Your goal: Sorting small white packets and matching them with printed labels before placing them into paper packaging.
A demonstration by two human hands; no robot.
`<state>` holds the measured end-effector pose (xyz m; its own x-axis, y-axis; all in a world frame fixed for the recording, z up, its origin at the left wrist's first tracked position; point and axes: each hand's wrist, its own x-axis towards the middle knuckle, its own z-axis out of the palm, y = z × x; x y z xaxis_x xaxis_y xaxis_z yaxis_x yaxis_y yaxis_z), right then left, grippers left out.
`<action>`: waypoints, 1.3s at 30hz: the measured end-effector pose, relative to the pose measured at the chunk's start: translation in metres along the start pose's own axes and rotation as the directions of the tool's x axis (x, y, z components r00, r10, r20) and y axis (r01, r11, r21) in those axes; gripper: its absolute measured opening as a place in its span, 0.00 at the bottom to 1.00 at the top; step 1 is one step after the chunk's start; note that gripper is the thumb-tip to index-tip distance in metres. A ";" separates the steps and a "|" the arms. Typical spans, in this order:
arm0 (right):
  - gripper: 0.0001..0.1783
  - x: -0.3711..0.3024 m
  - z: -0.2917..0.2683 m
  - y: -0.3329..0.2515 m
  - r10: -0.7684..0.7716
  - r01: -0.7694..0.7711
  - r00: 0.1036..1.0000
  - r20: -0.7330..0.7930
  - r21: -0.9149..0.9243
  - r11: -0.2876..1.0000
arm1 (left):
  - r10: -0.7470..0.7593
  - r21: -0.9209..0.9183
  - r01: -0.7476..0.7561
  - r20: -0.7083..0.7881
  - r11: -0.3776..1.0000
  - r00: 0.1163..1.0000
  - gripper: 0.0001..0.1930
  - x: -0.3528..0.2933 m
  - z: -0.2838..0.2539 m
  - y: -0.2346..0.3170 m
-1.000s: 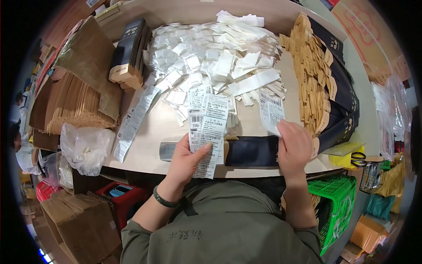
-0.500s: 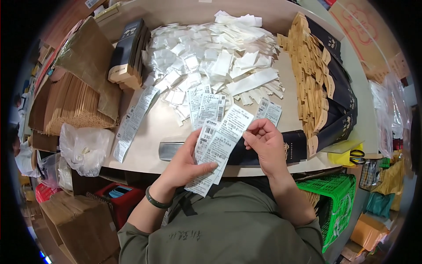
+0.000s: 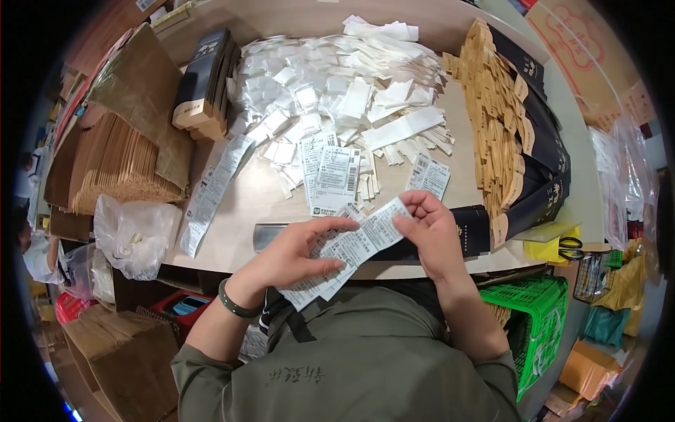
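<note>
Standing by the table, I see both hands now meeting on the same printed strips (image 3: 373,235), which slant over the near edge of the surface (image 3: 460,144), a little right of its middle. The left hand (image 3: 302,250) grips them between thumb and fingers, its index finger stretched across their faces. The right hand (image 3: 432,232) pinches the upper right end, thumb in front and fingers curled behind.

Half a second ago the strips stood steeper and higher, with the right fingers just at their end; now they are tipped over toward the right and sit lower. A second ago that right hand held a small printed slip (image 3: 427,176); it now lies on the surface, just beyond the hand. To my eye, that slip has been dealt with for the moment, and attention has gone to parting or straightening the ones in hand.

With the strips lowered, the printed sheets (image 3: 337,176) behind them show more fully, lying at the near side of the heap of white packets (image 3: 309,70). A dark pouch (image 3: 472,231) lies along the near edge, partly covered by the right hand. Another long printed strip (image 3: 214,200) rests toward the near left corner, and tan-and-dark pouches (image 3: 500,119) overlap along the right edge.
</note>
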<state>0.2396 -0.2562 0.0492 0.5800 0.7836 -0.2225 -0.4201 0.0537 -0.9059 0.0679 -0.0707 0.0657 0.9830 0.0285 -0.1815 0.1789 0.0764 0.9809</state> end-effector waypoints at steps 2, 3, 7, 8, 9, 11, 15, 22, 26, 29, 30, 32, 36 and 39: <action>0.15 -0.006 0.000 -0.007 -0.009 0.015 0.998 0.067 -0.100 0.995 | -0.037 -0.002 0.037 0.002 0.999 0.999 0.29 0.003 -0.006 -0.004; 0.13 -0.010 0.000 -0.011 0.061 -0.042 0.987 0.145 -0.133 0.990 | -0.077 0.082 0.074 0.036 0.994 0.996 0.29 0.005 -0.010 -0.006; 0.15 -0.015 -0.004 -0.011 0.173 -0.142 0.947 0.269 -0.129 0.981 | -0.053 0.147 0.039 0.090 0.988 0.995 0.28 0.012 -0.012 -0.008; 0.16 -0.016 -0.002 -0.013 0.184 -0.178 0.941 0.284 -0.045 0.983 | -0.054 0.146 0.041 0.087 0.988 0.995 0.28 0.012 -0.011 -0.006; 0.16 -0.017 -0.001 -0.016 0.186 -0.181 0.940 0.285 -0.046 0.982 | -0.021 0.112 0.007 0.122 0.994 0.992 0.28 0.012 -0.010 -0.002; 0.19 -0.019 0.001 -0.022 0.245 -0.251 0.923 0.297 -0.020 0.968 | 0.012 0.074 -0.023 0.155 0.997 0.988 0.28 0.012 -0.012 -0.002; 0.17 -0.021 -0.012 -0.018 0.329 -0.316 0.846 0.418 -0.103 0.943 | -0.209 0.121 0.175 0.395 0.977 0.894 0.22 0.016 -0.016 -0.004; 0.14 -0.021 -0.018 -0.013 0.322 -0.289 0.864 0.387 -0.142 0.947 | -0.386 0.179 0.349 0.253 0.920 0.887 0.10 0.017 0.004 -0.006; 0.12 -0.018 -0.019 -0.016 0.385 -0.230 0.842 0.378 -0.395 0.890 | -0.326 0.196 0.287 0.207 0.938 0.922 0.10 0.013 0.008 -0.012; 0.12 -0.016 -0.015 -0.016 0.356 -0.112 0.853 0.382 -0.531 0.840 | -0.341 0.180 0.308 0.204 0.934 0.917 0.10 0.012 0.009 -0.011; 0.12 -0.015 -0.013 -0.019 0.285 0.082 0.855 0.432 -0.657 0.749 | -0.344 0.183 0.309 0.208 0.933 0.916 0.10 0.012 0.010 -0.010; 0.13 -0.014 -0.008 -0.023 0.224 0.270 0.842 0.491 -0.743 0.613 | -0.373 0.200 0.335 0.203 0.921 0.905 0.10 0.012 0.010 -0.009; 0.14 -0.013 0.004 -0.020 0.205 0.397 0.813 0.545 -0.777 0.489 | -0.340 0.199 0.301 0.205 0.933 0.918 0.09 0.012 0.009 -0.016; 0.13 -0.015 0.012 -0.017 0.185 0.475 0.789 0.586 -0.772 0.422 | -0.302 0.187 0.264 0.217 0.946 0.928 0.09 0.011 0.009 -0.020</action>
<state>0.2300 -0.2614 0.0719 -0.0294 0.9908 -0.1324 0.6369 -0.0835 -0.7664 0.0757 -0.0808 0.0444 0.8673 -0.2131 -0.4498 0.4369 -0.1069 0.8931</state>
